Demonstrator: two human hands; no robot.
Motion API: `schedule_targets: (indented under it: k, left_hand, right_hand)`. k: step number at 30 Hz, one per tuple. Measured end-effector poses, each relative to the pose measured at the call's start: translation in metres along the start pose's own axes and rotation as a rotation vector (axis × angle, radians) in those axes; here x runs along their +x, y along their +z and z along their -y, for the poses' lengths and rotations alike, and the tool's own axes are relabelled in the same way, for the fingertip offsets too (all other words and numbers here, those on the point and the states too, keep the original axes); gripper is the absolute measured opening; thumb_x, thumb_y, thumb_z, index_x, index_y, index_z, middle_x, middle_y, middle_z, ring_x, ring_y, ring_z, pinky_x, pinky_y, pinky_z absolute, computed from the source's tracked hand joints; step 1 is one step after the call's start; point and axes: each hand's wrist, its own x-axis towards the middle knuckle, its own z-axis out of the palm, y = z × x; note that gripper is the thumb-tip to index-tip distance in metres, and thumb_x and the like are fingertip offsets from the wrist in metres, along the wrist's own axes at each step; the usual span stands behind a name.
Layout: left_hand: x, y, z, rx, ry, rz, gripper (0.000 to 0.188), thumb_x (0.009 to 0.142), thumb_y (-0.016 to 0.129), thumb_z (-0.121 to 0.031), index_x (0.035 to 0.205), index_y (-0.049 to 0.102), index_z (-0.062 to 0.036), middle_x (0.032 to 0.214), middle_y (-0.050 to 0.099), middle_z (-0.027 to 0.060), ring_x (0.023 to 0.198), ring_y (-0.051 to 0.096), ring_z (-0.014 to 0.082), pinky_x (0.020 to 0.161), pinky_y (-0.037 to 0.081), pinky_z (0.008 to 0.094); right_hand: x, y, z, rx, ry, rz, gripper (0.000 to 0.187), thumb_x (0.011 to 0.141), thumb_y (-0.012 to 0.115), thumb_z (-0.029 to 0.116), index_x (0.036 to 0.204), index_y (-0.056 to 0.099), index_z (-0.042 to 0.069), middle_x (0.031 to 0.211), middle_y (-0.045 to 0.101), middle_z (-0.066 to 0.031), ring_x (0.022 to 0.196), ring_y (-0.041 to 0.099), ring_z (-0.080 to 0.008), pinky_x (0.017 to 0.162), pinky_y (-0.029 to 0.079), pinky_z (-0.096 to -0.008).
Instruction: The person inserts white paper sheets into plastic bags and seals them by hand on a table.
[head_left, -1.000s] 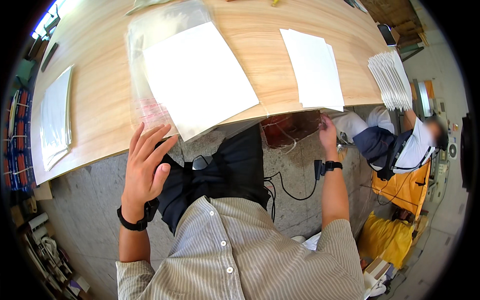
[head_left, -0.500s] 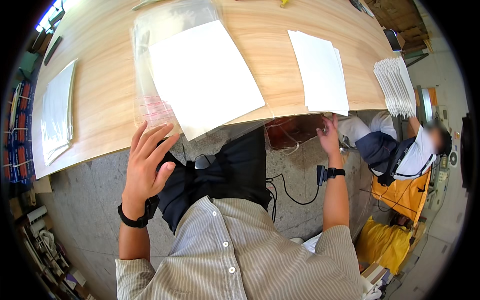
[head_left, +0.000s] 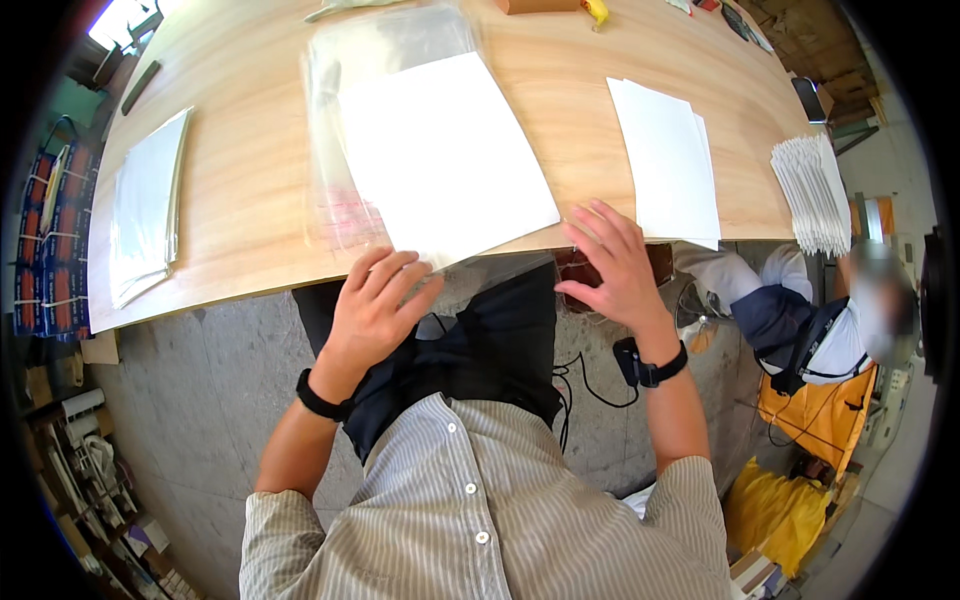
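A large white sheet (head_left: pixel 450 150) lies askew on a pile of clear plastic bags (head_left: pixel 328 130), and its near corner hangs a little over the table's front edge. My left hand (head_left: pixel 378 308) is at that near corner, palm down, fingers loosely spread; whether the fingertips touch the paper I cannot tell. Just off the sheet's right corner hovers my right hand (head_left: pixel 622 268), fingers apart and nothing in it. To the right lies a small stack of white sheets (head_left: pixel 668 170), slightly fanned.
Flat plastic-sleeved packets (head_left: pixel 150 210) are stacked at the table's left. A pile of folded white pieces (head_left: pixel 812 195) stands at the right edge, near a phone (head_left: pixel 808 100). Beyond it sits another person (head_left: pixel 800 320). A yellow tool (head_left: pixel 596 12) lies at the back.
My left hand has moved right to the sheet's near corner. My right hand has come left from the small stack toward the large sheet's right corner. The view has shifted slightly.
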Motion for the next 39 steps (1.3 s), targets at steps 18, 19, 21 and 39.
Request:
schedule_targets:
  k: [18, 19, 21, 39]
  left_hand:
    - [-0.017, -0.006, 0.004, -0.299, -0.632, -0.185, 0.009, 0.083, 0.082, -0.009, 0.090, 0.077, -0.0068, 0.073, 0.069, 0.0026, 0.068, 0.060, 0.0199, 0.071, 0.045, 0.0333]
    - [-0.016, -0.006, 0.004, -0.309, -0.656, -0.189, 0.009, 0.083, 0.083, -0.009, 0.090, 0.077, -0.0067, 0.072, 0.068, 0.0026, 0.066, 0.059, 0.0198, 0.070, 0.044, 0.0332]
    - [-0.014, -0.007, 0.004, -0.304, -0.693, -0.174, 0.008, 0.084, 0.082, -0.010, 0.089, 0.077, -0.0068, 0.072, 0.068, 0.0032, 0.066, 0.059, 0.0200, 0.070, 0.045, 0.0335]
    - [-0.009, -0.001, 0.012, -0.169, -0.800, -0.007, 0.026, 0.085, 0.080, -0.014, 0.109, 0.071, -0.0083, 0.068, 0.067, 0.0049, 0.061, 0.064, 0.0208, 0.060, 0.051, 0.0358]
  right_hand:
    - [0.041, 0.043, -0.004, 0.578, 0.277, -0.043, 0.010, 0.084, 0.083, 0.008, 0.090, 0.076, 0.004, 0.093, 0.072, -0.0033, 0.090, 0.059, -0.0211, 0.080, 0.051, -0.0312]
    - [0.042, 0.044, -0.004, 0.617, 0.341, -0.029, 0.009, 0.085, 0.083, 0.008, 0.090, 0.076, 0.004, 0.092, 0.071, -0.0042, 0.087, 0.059, -0.0202, 0.079, 0.051, -0.0308]
    - [0.044, 0.045, -0.003, 0.695, 0.468, 0.000, 0.009, 0.086, 0.082, 0.008, 0.090, 0.076, 0.003, 0.089, 0.069, -0.0059, 0.082, 0.060, -0.0185, 0.076, 0.051, -0.0300]
    - [0.067, 0.042, 0.016, 0.305, 0.745, 0.116, 0.024, 0.086, 0.081, 0.024, 0.086, 0.068, 0.003, 0.081, 0.068, -0.0097, 0.073, 0.066, -0.0249, 0.068, 0.053, -0.0387]
